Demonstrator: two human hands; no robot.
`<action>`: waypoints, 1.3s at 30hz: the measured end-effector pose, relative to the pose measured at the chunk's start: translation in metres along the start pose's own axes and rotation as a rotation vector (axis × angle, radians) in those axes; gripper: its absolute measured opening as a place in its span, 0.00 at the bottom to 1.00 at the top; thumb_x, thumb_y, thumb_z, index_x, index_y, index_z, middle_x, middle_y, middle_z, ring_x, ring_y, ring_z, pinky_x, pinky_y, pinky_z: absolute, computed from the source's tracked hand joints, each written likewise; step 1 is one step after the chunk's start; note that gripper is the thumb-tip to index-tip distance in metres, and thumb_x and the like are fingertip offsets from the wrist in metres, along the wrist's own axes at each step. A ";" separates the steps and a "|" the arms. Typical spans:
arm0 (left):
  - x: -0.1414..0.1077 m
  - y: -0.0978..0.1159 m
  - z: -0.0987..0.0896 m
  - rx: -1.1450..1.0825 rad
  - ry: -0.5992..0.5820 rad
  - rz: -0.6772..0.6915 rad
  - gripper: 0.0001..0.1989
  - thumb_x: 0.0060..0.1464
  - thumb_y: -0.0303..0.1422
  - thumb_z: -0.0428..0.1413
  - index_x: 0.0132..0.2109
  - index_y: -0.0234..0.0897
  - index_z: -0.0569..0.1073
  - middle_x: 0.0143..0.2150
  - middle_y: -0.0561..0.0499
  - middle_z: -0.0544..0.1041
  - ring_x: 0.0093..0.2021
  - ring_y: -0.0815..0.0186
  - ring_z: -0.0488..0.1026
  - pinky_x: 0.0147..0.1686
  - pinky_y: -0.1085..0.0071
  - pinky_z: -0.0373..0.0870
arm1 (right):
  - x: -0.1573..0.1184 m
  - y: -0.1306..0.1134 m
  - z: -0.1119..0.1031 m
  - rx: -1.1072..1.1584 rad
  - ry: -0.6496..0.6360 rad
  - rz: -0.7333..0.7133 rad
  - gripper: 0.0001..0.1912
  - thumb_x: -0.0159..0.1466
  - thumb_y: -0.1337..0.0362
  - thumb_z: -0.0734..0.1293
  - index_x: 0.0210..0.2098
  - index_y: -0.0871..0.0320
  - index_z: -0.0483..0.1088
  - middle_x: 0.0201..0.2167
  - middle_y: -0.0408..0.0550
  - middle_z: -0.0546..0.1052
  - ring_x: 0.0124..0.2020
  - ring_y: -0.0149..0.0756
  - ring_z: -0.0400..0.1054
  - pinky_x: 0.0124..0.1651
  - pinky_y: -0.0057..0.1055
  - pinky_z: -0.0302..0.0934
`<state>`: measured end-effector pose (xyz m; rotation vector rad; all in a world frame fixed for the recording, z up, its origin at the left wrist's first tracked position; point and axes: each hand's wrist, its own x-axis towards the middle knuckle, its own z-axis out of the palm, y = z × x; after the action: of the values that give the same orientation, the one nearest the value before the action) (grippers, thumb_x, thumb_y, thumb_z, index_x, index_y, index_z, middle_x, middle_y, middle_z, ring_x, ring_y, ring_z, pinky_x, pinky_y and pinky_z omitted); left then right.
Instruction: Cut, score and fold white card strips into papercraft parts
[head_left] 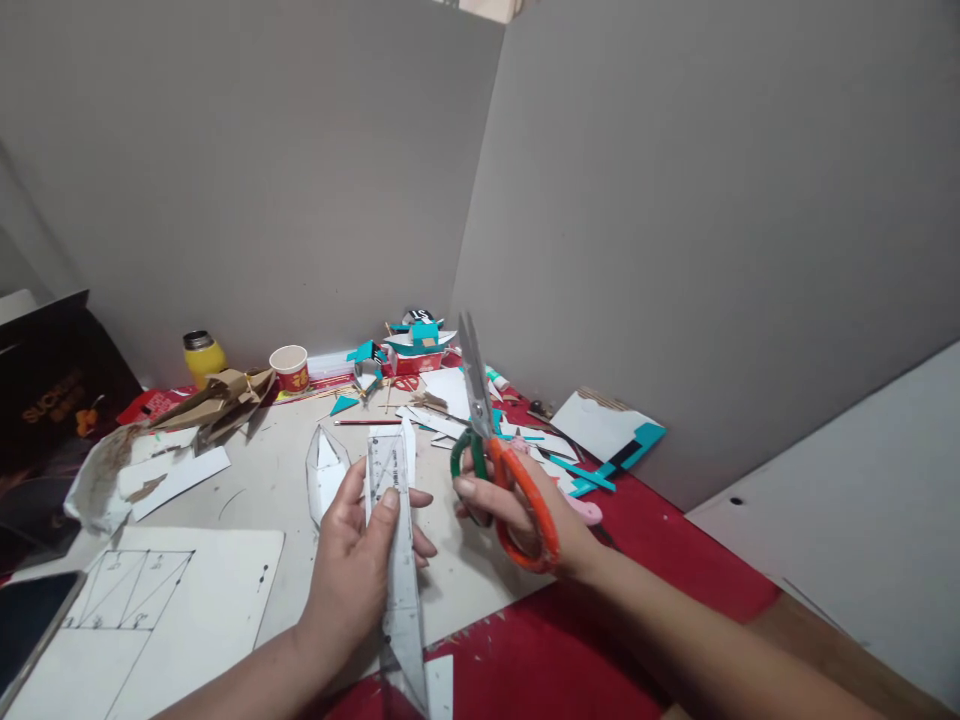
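My left hand holds a clear ruler together with a long strip of white card, the thumb pressing on top. To its right, my right hand has its fingers in the handles of a pair of scissors, one handle green and the other orange. The blades point up and away and look nearly closed, with nothing between them. A folded white paper boat shape lies on the board just left of the ruler.
A drawn sheet and a dark-screened device are at the lower left. Behind stand a yellow bottle, a paper cup and small teal models. Paper scraps lie beyond the scissors. Grey panels enclose the back.
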<state>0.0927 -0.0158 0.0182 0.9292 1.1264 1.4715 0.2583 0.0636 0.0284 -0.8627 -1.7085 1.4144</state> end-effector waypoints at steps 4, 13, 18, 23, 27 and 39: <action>-0.002 0.000 0.003 0.007 -0.023 -0.035 0.19 0.57 0.40 0.54 0.53 0.39 0.63 0.40 0.46 0.78 0.23 0.71 0.73 0.22 0.74 0.72 | 0.009 0.001 0.020 0.184 0.033 -0.025 0.17 0.55 0.54 0.71 0.33 0.57 0.62 0.29 0.42 0.68 0.26 0.31 0.66 0.30 0.30 0.63; -0.008 -0.014 0.003 0.094 -0.123 -0.100 0.31 0.59 0.41 0.51 0.65 0.42 0.50 0.37 0.48 0.78 0.26 0.68 0.74 0.26 0.71 0.72 | 0.005 0.020 0.033 0.425 -0.026 0.016 0.20 0.52 0.63 0.75 0.36 0.55 0.60 0.27 0.37 0.67 0.21 0.25 0.62 0.23 0.25 0.58; -0.009 -0.016 0.004 0.097 -0.117 -0.131 0.32 0.59 0.41 0.51 0.66 0.40 0.49 0.38 0.47 0.78 0.28 0.67 0.76 0.27 0.72 0.71 | 0.004 0.022 0.033 0.419 -0.030 0.016 0.21 0.52 0.63 0.75 0.37 0.54 0.60 0.28 0.37 0.67 0.19 0.24 0.60 0.22 0.25 0.58; -0.009 -0.013 0.007 0.082 -0.082 -0.164 0.31 0.56 0.41 0.56 0.62 0.38 0.54 0.32 0.49 0.79 0.28 0.67 0.77 0.27 0.74 0.70 | 0.001 0.020 0.032 0.386 0.022 -0.007 0.20 0.51 0.63 0.75 0.36 0.55 0.61 0.28 0.37 0.68 0.21 0.26 0.63 0.23 0.25 0.60; -0.007 -0.007 0.009 0.028 -0.039 -0.218 0.25 0.54 0.39 0.58 0.55 0.36 0.62 0.30 0.49 0.80 0.26 0.66 0.77 0.27 0.74 0.72 | 0.001 0.017 0.031 0.391 0.053 0.012 0.20 0.50 0.62 0.75 0.34 0.55 0.60 0.27 0.36 0.67 0.20 0.25 0.64 0.22 0.24 0.59; 0.002 -0.003 0.005 -0.012 -0.148 -0.365 0.11 0.57 0.38 0.54 0.36 0.34 0.74 0.36 0.45 0.81 0.29 0.64 0.78 0.29 0.71 0.75 | 0.004 0.029 0.026 0.397 0.209 0.040 0.20 0.52 0.55 0.72 0.35 0.54 0.59 0.22 0.36 0.66 0.20 0.29 0.62 0.19 0.25 0.59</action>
<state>0.0976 -0.0130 0.0170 0.7633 1.1084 1.0945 0.2345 0.0594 -0.0024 -0.7913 -1.2062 1.5605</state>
